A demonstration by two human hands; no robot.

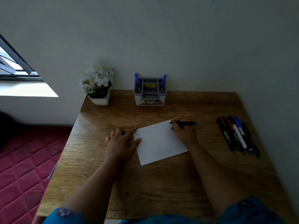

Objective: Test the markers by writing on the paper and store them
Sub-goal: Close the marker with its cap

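Note:
A white paper [161, 143] lies tilted on the wooden table [161, 188], with faint marks along its top edge. My right hand [184, 133] grips a black marker [187, 123] with a green end; its tip touches the paper's far right corner. My left hand [119, 143] rests flat at the paper's left edge, thumb on the sheet. A small green cap [123, 133] shows pinched between its fingers. Several capped markers [237, 135] lie side by side to the right. A grey organizer [150, 92] at the back holds two blue markers [137, 80].
A white pot of artificial flowers [98, 88] stands at the table's back left corner. The wall runs close behind and to the right. A red quilted mattress [24, 159] lies left of the table, below a window [13, 65].

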